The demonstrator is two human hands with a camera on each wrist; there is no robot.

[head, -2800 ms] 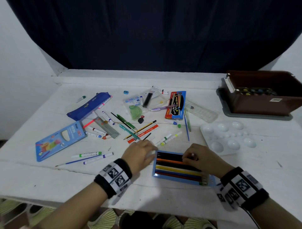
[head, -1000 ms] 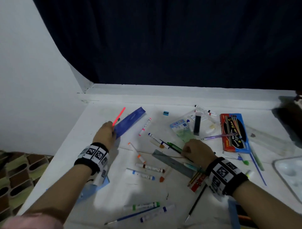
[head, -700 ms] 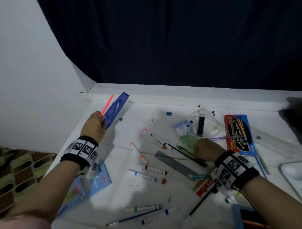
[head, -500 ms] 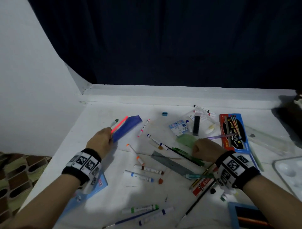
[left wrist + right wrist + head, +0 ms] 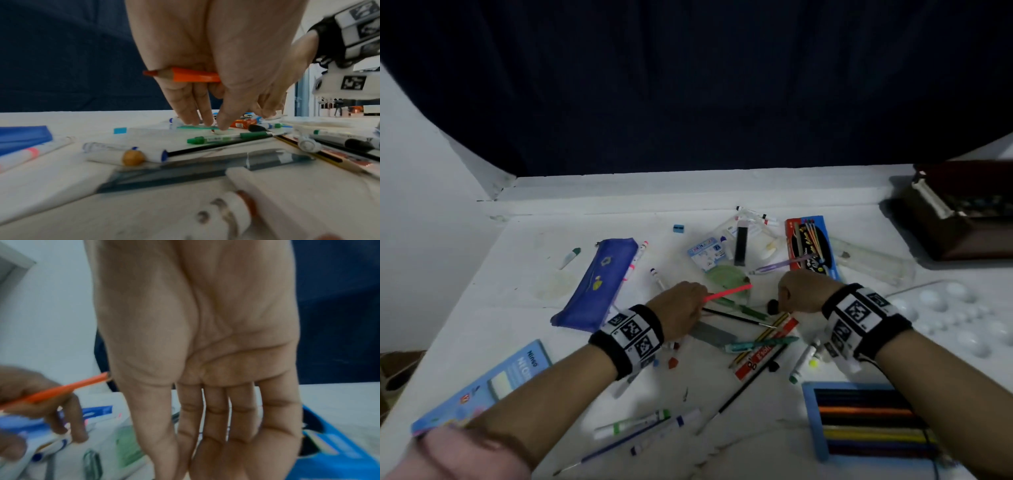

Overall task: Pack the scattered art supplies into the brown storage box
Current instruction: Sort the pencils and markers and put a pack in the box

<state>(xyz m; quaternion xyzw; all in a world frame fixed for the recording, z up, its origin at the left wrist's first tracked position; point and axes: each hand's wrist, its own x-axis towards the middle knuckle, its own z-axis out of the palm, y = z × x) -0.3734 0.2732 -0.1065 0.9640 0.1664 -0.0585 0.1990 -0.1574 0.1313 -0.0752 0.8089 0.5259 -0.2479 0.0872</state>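
Gripping slim hexagonal orange pencil (image 5: 193, 77): left hand (image 5: 678, 308); right hand (image 5: 205, 353) flat, fingers straight, holding nothing.

A staged recording setup: a white table (image 5: 482, 308) against a dark navy backdrop curtain (image 5: 688, 85).

Black wristbands (image 5: 628, 337) with white square-coded marker blocks.

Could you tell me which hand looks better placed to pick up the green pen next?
Probably the left hand: its fingertips hang just above the green pen, though it already holds an orange pencil. The right hand is empty and open nearby.
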